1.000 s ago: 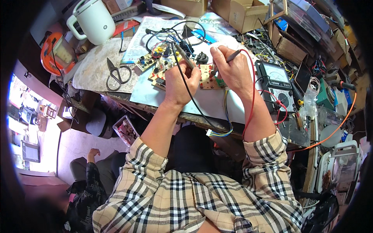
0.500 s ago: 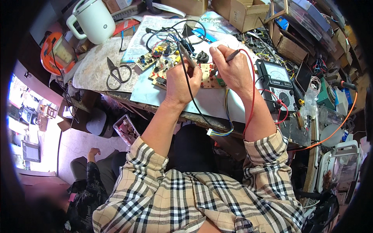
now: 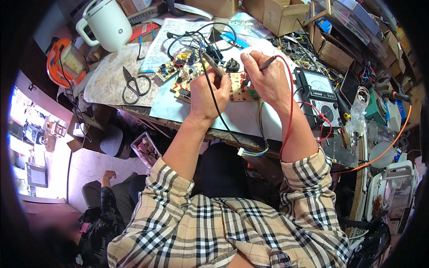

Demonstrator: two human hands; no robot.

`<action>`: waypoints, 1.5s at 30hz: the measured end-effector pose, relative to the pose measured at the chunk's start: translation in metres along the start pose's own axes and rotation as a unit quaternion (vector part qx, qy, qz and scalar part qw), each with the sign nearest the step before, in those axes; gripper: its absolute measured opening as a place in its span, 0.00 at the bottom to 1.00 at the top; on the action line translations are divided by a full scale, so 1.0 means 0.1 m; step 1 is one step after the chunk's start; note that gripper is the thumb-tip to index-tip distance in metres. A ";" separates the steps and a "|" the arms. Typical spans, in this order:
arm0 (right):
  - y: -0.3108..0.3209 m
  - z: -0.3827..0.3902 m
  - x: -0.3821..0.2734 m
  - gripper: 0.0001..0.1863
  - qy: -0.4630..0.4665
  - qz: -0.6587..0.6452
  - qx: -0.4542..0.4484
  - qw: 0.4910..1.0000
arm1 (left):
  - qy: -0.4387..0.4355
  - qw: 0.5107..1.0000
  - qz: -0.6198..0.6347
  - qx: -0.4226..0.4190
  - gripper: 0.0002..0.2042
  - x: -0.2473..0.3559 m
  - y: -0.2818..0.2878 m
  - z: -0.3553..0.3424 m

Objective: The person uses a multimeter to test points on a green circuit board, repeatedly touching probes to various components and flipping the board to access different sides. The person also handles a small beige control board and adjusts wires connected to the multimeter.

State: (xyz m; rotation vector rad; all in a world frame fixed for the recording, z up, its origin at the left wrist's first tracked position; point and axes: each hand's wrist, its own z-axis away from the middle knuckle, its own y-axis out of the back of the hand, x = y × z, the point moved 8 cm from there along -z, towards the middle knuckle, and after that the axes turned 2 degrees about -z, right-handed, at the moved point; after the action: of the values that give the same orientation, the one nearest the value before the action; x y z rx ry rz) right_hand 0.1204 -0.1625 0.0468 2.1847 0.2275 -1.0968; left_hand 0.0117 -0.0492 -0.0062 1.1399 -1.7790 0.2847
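My left hand is closed around a test probe with a black lead, its back end tilted up and away. In my right hand is a second, dark test probe, whose red lead runs down along my forearm. Both hands hover over a tan circuit board with small red parts and a digit display. My fingers hide the left tip, and I cannot make out whether either tip touches the board. A bundle of coloured wires ending in a white plug hangs over the table edge.
An analog multimeter lies right of my right arm. Black-handled scissors rest at left, near a white kettle-like jug and an orange container. Tangled cables, cardboard boxes and loose parts crowd the back. Another person sits at lower left.
The back end of the probe in my left hand has tipped slightly to the left, and its black lead has shifted with it. My right hand stays in nearly the same place.
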 end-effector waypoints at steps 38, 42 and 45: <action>0.02 0.01 -0.01 0.21 0.007 -0.006 0.001 1.000 | -0.012 1.000 -0.012 -0.009 0.04 -0.02 -0.02 -0.01; 0.03 0.02 -0.06 0.21 0.001 0.001 -0.002 1.000 | -0.020 1.000 -0.020 -0.010 0.04 -0.03 -0.03 -0.01; 0.03 0.02 -0.05 0.21 0.002 -0.001 -0.003 1.000 | -0.040 0.998 -0.039 -0.003 0.05 -0.02 -0.03 -0.01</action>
State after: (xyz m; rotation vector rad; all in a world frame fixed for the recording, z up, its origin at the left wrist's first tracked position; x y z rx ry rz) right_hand 0.1175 -0.1650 0.0509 2.1814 0.2333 -1.0920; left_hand 0.0148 -0.0491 -0.0084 1.2282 -1.7987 0.1880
